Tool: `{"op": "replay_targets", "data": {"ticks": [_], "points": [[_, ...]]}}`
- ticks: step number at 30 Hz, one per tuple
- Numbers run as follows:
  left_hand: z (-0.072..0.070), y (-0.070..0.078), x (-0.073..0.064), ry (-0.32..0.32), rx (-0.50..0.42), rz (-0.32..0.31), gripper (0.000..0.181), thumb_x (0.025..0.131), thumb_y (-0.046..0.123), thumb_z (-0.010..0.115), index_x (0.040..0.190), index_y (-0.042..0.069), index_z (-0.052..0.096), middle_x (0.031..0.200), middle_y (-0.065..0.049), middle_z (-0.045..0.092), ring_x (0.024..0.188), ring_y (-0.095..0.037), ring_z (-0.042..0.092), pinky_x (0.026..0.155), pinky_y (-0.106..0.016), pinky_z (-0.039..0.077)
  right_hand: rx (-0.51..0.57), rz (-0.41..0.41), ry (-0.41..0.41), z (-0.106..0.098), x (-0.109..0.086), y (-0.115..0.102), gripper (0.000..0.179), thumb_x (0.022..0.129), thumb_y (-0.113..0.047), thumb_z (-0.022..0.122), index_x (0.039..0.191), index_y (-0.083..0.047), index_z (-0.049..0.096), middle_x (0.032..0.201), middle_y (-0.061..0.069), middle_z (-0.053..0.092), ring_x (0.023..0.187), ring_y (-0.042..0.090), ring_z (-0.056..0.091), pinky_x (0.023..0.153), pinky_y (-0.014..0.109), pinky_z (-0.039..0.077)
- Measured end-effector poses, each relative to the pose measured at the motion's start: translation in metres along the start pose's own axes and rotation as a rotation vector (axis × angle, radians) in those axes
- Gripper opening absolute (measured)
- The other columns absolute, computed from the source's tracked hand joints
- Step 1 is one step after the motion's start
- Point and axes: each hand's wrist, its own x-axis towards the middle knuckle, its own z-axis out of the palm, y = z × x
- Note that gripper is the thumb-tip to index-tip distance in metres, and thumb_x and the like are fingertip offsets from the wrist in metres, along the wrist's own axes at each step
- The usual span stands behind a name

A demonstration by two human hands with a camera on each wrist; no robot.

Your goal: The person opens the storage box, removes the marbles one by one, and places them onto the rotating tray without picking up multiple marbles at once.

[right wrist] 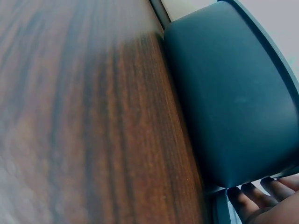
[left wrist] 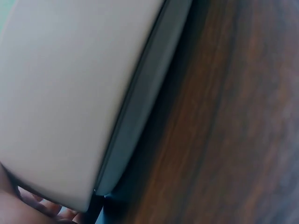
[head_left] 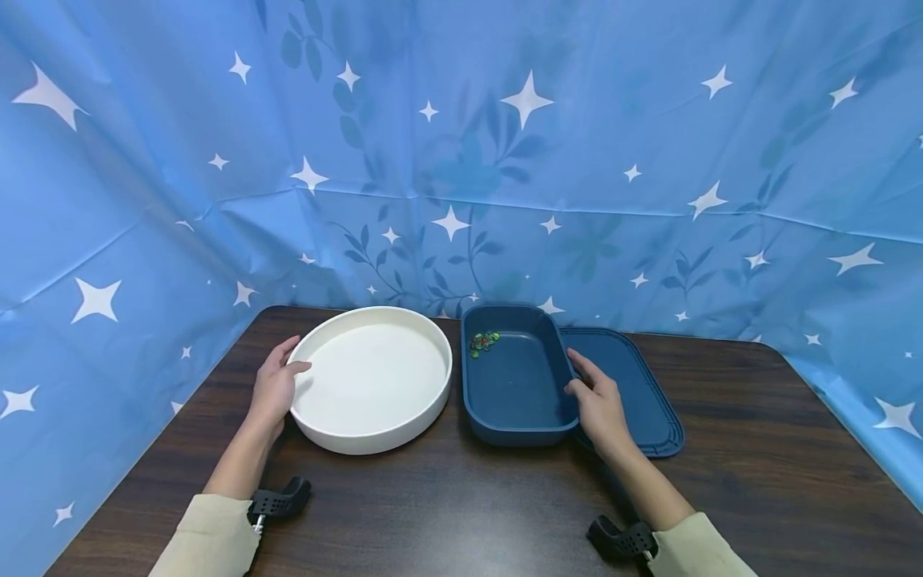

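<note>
A round white tray (head_left: 371, 381) with a low wall lies left of the middle of the table. My left hand (head_left: 274, 390) grips its left side, thumb over the rim and fingers along the outer wall. To the right stands a deep blue rectangular box (head_left: 517, 393) with rounded corners. My right hand (head_left: 601, 407) holds the right wall of this box, thumb at the rim. Several small green and reddish pieces (head_left: 482, 343) lie together in the box's far left part. In the right wrist view, fingertips (right wrist: 250, 190) reach beneath the box's outer wall (right wrist: 233, 98).
A flat blue lid (head_left: 642, 401) with a grooved edge lies on the table right of the box, partly hidden by the box and my right hand. The dark wooden table (head_left: 433, 505) ends at a blue star-patterned curtain (head_left: 461, 160) behind and at the sides.
</note>
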Motion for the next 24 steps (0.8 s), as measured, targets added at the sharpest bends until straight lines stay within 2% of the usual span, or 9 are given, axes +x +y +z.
{"op": "replay_targets", "data": {"ticks": [4, 8, 11, 15, 16, 17, 19, 22, 24], "points": [[-0.006, -0.002, 0.0, 0.045, 0.033, -0.006, 0.065, 0.1, 0.011, 0.044, 0.162, 0.019, 0.026, 0.163, -0.019, 0.033, 0.15, -0.037, 0.033, 0.123, -0.053, 0.03, 0.004, 0.001, -0.006, 0.0, 0.0, 0.0, 0.061, 0.1, -0.005, 0.039, 0.16, -0.011, 0.029, 0.167, 0.014, 0.029, 0.152, 0.032, 0.029, 0.123, 0.057, 0.026], [-0.011, -0.005, -0.001, 0.115, 0.061, -0.02, 0.055, 0.099, 0.017, 0.047, 0.154, 0.018, 0.045, 0.157, -0.015, 0.046, 0.146, -0.033, 0.043, 0.119, -0.047, 0.038, 0.002, 0.008, -0.01, 0.0, -0.001, -0.001, 0.061, 0.101, -0.005, 0.039, 0.16, -0.011, 0.029, 0.167, 0.013, 0.029, 0.155, 0.034, 0.026, 0.123, 0.058, 0.025], [-0.014, -0.008, 0.0, 0.16, 0.062, -0.014, 0.047, 0.1, 0.021, 0.049, 0.146, 0.014, 0.055, 0.154, -0.01, 0.051, 0.141, -0.026, 0.051, 0.11, -0.033, 0.047, 0.004, 0.009, -0.013, 0.0, -0.001, -0.001, 0.061, 0.101, -0.005, 0.039, 0.16, -0.012, 0.029, 0.167, 0.013, 0.028, 0.155, 0.034, 0.025, 0.123, 0.059, 0.024], [-0.011, -0.012, 0.001, 0.213, 0.045, 0.023, 0.042, 0.099, 0.02, 0.055, 0.139, 0.008, 0.061, 0.142, -0.015, 0.06, 0.118, -0.019, 0.062, 0.086, -0.013, 0.051, 0.004, 0.005, -0.007, 0.0, -0.002, -0.001, 0.061, 0.1, -0.005, 0.039, 0.16, -0.012, 0.029, 0.167, 0.013, 0.029, 0.155, 0.033, 0.025, 0.123, 0.058, 0.025], [-0.009, -0.012, 0.002, 0.211, 0.032, 0.032, 0.042, 0.099, 0.019, 0.055, 0.139, 0.007, 0.06, 0.141, -0.015, 0.06, 0.115, -0.017, 0.06, 0.084, -0.012, 0.049, 0.002, 0.006, -0.005, 0.0, -0.002, -0.001, 0.061, 0.1, -0.005, 0.039, 0.16, -0.012, 0.029, 0.167, 0.013, 0.029, 0.155, 0.033, 0.025, 0.123, 0.058, 0.025], [-0.008, -0.013, 0.002, 0.194, 0.01, 0.047, 0.044, 0.099, 0.017, 0.055, 0.141, 0.006, 0.057, 0.143, -0.015, 0.057, 0.118, -0.017, 0.058, 0.089, -0.014, 0.05, 0.0, 0.008, -0.002, 0.0, -0.002, -0.001, 0.061, 0.1, -0.005, 0.039, 0.16, -0.012, 0.03, 0.167, 0.013, 0.029, 0.155, 0.033, 0.026, 0.123, 0.058, 0.026], [-0.006, -0.015, 0.003, 0.131, -0.025, 0.073, 0.052, 0.099, 0.011, 0.051, 0.15, 0.008, 0.047, 0.153, -0.015, 0.048, 0.131, -0.021, 0.053, 0.105, -0.024, 0.048, 0.0, 0.011, 0.001, 0.0, -0.002, -0.001, 0.061, 0.1, -0.005, 0.04, 0.16, -0.012, 0.03, 0.167, 0.013, 0.029, 0.154, 0.033, 0.026, 0.123, 0.058, 0.026], [-0.007, -0.017, 0.005, 0.007, -0.081, 0.096, 0.065, 0.099, 0.003, 0.041, 0.161, 0.013, 0.027, 0.169, -0.005, 0.025, 0.156, -0.022, 0.024, 0.126, -0.038, 0.026, -0.002, 0.012, 0.002, 0.0, -0.001, -0.001, 0.062, 0.099, -0.005, 0.04, 0.16, -0.013, 0.03, 0.167, 0.013, 0.029, 0.155, 0.033, 0.025, 0.123, 0.058, 0.026], [-0.008, -0.018, 0.005, -0.039, -0.087, 0.096, 0.071, 0.096, -0.002, 0.037, 0.163, 0.016, 0.02, 0.171, 0.0, 0.016, 0.159, -0.02, 0.013, 0.129, -0.041, 0.017, -0.001, 0.012, 0.001, 0.0, -0.001, -0.001, 0.062, 0.099, -0.005, 0.041, 0.16, -0.012, 0.03, 0.167, 0.013, 0.029, 0.155, 0.033, 0.025, 0.123, 0.057, 0.026]]}}
